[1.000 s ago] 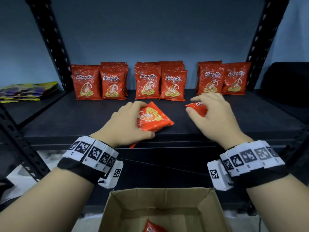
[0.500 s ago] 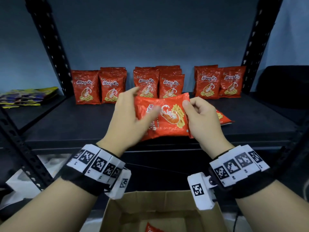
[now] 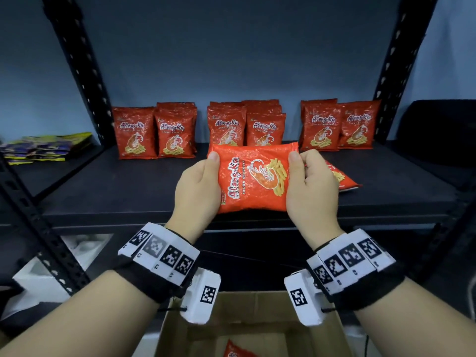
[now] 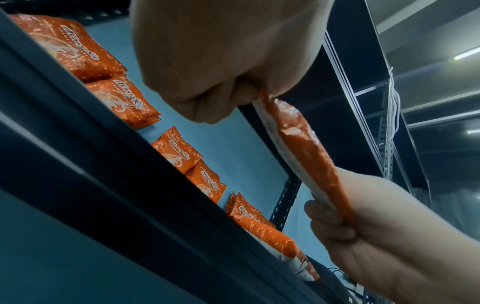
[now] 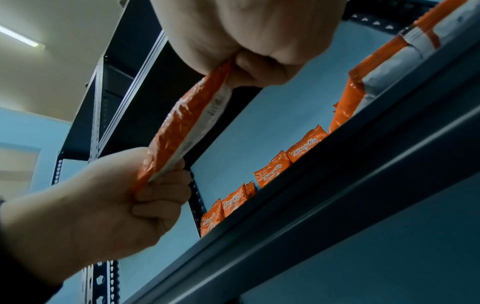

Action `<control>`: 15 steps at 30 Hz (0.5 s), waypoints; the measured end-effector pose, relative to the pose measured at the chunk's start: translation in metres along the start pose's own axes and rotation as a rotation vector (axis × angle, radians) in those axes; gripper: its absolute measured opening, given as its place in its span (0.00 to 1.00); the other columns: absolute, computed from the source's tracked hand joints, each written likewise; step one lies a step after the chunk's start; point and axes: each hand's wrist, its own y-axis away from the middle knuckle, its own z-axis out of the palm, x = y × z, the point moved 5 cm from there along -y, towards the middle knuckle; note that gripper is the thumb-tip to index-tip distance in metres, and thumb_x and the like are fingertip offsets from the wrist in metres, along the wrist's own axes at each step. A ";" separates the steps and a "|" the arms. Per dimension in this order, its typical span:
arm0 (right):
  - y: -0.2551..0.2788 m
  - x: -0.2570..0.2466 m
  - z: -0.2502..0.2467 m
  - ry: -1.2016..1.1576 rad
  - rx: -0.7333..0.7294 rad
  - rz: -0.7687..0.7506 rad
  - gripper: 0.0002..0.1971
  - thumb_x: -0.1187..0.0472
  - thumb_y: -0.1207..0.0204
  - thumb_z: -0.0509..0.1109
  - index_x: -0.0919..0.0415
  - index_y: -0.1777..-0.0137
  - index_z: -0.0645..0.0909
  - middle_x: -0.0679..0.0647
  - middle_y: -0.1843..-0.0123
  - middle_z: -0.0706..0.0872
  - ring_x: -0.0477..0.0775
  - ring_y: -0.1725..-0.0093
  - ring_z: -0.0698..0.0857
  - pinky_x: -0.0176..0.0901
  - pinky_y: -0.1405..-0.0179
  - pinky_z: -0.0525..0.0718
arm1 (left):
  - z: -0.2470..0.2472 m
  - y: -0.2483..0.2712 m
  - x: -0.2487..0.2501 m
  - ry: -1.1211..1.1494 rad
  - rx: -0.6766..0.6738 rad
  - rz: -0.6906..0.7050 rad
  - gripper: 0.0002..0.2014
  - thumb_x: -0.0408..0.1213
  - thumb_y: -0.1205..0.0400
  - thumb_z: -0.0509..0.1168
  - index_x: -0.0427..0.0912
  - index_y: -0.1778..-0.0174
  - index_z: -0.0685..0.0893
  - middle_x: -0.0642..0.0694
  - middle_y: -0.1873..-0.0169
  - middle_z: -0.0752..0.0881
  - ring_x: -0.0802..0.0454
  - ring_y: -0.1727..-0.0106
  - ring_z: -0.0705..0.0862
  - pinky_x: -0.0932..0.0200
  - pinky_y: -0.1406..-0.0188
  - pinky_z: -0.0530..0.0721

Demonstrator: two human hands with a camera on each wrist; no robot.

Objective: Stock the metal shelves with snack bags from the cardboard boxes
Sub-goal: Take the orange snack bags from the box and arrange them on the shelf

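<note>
Snack bags stand at the back of the black metal shelf point(image 3: 108, 191): a row of red foil prawn-cracker bags point(image 3: 177, 132), upright in pairs. Below its front edge sits an open brown cardboard box point(image 3: 257, 328) with one red bag point(image 3: 235, 350) inside. Above the shelf front, a held red prawn-cracker bag point(image 3: 253, 179) is turned sideways, pinched at its ends by left hand point(image 3: 197, 191) and right hand point(image 3: 309, 189). Behind the right hand another red bag lying flat point(image 3: 340, 176) rests on the shelf.
</note>
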 end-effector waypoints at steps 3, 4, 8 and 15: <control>-0.002 0.006 0.003 0.002 -0.039 0.040 0.20 0.55 0.08 0.60 0.65 0.60 0.74 0.49 0.69 0.73 0.42 0.69 0.70 0.32 0.70 0.69 | -0.005 0.001 0.001 -0.030 -0.010 0.044 0.31 0.56 0.08 0.52 0.29 0.62 0.74 0.40 0.69 0.81 0.52 0.67 0.79 0.47 0.61 0.79; -0.003 0.007 0.004 0.009 -0.048 0.047 0.20 0.55 0.08 0.60 0.65 0.60 0.74 0.50 0.68 0.74 0.41 0.69 0.71 0.31 0.70 0.69 | -0.006 0.000 0.000 -0.037 -0.013 0.052 0.32 0.56 0.08 0.52 0.28 0.61 0.75 0.37 0.68 0.83 0.52 0.67 0.80 0.47 0.60 0.80; -0.003 0.010 0.003 -0.002 -0.032 0.063 0.20 0.54 0.08 0.59 0.62 0.61 0.73 0.49 0.68 0.74 0.43 0.68 0.73 0.32 0.70 0.70 | -0.007 -0.005 0.001 -0.005 -0.035 0.071 0.31 0.57 0.08 0.52 0.30 0.58 0.82 0.38 0.63 0.89 0.48 0.62 0.88 0.47 0.57 0.84; -0.012 0.017 0.002 0.025 -0.177 0.050 0.19 0.51 0.11 0.65 0.61 0.61 0.77 0.55 0.70 0.78 0.46 0.70 0.75 0.35 0.71 0.68 | -0.021 -0.024 -0.004 0.115 -0.033 0.157 0.19 0.53 0.10 0.59 0.45 0.63 0.76 0.54 0.68 0.79 0.56 0.63 0.78 0.44 0.57 0.79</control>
